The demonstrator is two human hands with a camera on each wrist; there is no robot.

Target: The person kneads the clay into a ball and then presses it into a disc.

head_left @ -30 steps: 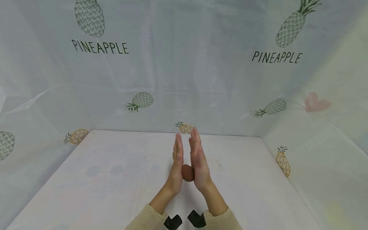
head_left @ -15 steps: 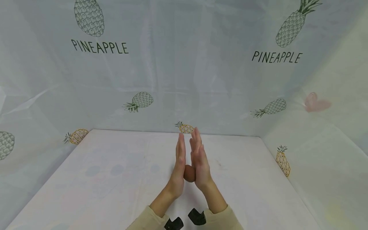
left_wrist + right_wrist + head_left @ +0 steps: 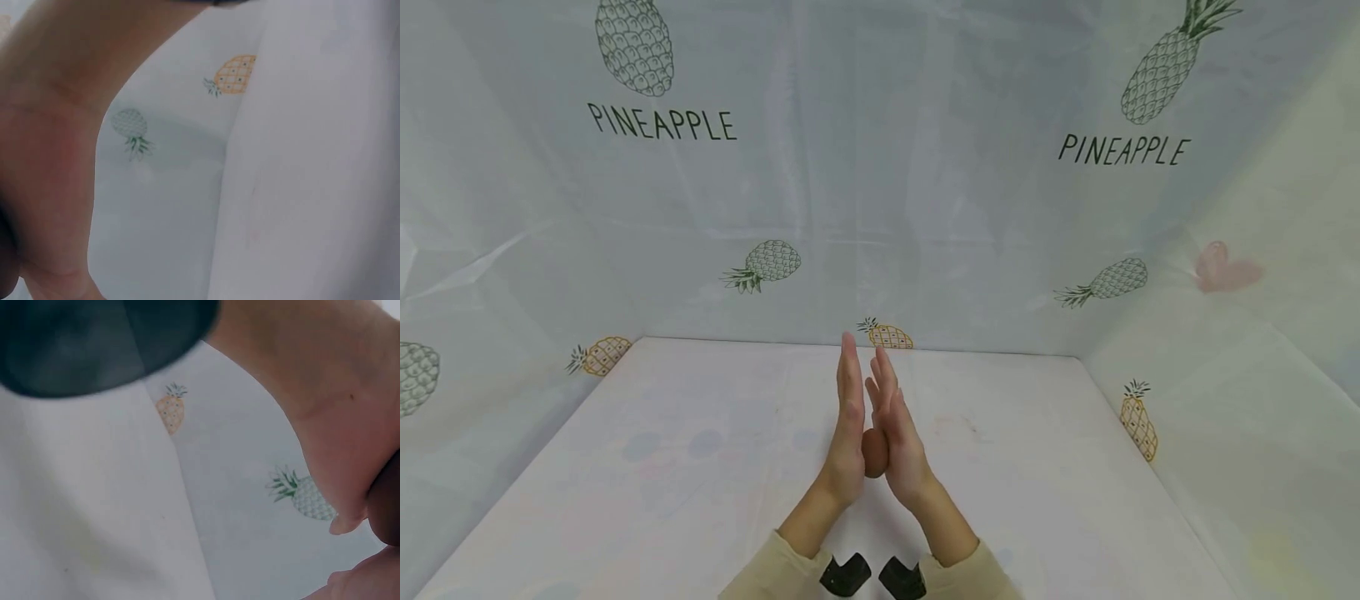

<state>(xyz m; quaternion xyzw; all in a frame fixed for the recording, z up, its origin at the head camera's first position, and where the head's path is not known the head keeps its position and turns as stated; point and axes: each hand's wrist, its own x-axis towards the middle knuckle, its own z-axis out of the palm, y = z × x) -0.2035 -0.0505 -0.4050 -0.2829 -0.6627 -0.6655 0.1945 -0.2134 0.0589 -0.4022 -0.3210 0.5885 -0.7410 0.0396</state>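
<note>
In the head view, low in the centre of the frame, the left hand [image 3: 846, 433] and the right hand [image 3: 895, 437] are standing palm to palm with fingers straight, pointing toward the back of the scene. Between the palms they are pressing a brown ball [image 3: 874, 452] (only its near side is showing), held above the white surface [image 3: 700, 467]. Behind, a pineapple-printed sheet [image 3: 880, 167] is filling the upper frame.

In the left wrist view, the left hand [image 3: 50, 156] is filling the left of the frame as a blurred palm; how the fingers lie cannot be told here. The sheet [image 3: 169, 169] is lying beyond it.

In the right wrist view, the right hand [image 3: 337, 400] is crossing the upper right, and a dark edge of the ball [image 3: 386, 506] is showing at the right border.
</note>
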